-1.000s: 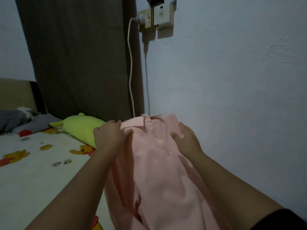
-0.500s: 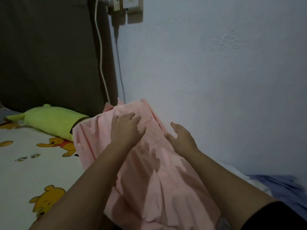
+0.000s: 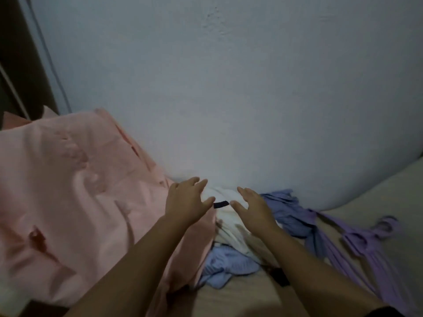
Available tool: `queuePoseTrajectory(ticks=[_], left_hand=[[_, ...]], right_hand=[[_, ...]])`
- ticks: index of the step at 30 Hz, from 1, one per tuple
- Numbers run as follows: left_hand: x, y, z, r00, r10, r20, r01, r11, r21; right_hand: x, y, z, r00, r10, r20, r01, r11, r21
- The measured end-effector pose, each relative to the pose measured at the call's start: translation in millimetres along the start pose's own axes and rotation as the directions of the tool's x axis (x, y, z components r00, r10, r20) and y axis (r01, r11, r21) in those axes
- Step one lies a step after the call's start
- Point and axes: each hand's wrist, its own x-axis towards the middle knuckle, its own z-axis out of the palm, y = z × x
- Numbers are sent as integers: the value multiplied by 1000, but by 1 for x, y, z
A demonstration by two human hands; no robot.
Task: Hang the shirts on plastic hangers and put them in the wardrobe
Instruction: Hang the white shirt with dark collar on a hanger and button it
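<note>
On bed, two hands [image 3: 219, 204], four shirts [image 3: 68, 191]

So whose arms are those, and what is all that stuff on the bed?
Those arms belong to a person wearing a camera on their head, so the picture shows what they see looking down. The left hand and right hand are both open and hold nothing; they reach toward a white shirt in a pile. To the left lies a big pink shirt. Blue shirts are crumpled in the same pile. On the right lie purple hangers. All of it sits on a bed against a pale wall. The job is putting shirts on hangers.
</note>
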Motion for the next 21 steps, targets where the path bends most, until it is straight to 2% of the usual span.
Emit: queuePoseTrajectory(ticks=[3,8,11,16,21], left_hand=[[10,28,37,997,37,64,-33,997,-68],[27,61,101,987,70,144,-44,983,-176],[38,67,133,980,35,197,14,970,-241],[54,50,167,980,-33,194,95,943,-320],[50,6,174,985,-106,133,137,959,-247]], right_hand=[[1,49,-10,998,60,3,-60,998,-25],[12,110,-11,992,126,7,-126,992,32],[24,131,-3,991,129,26,-131,989,68],[45,131,19,996,49,68,-59,985,165],[75,105,49,983,-56,172,13,970,244]])
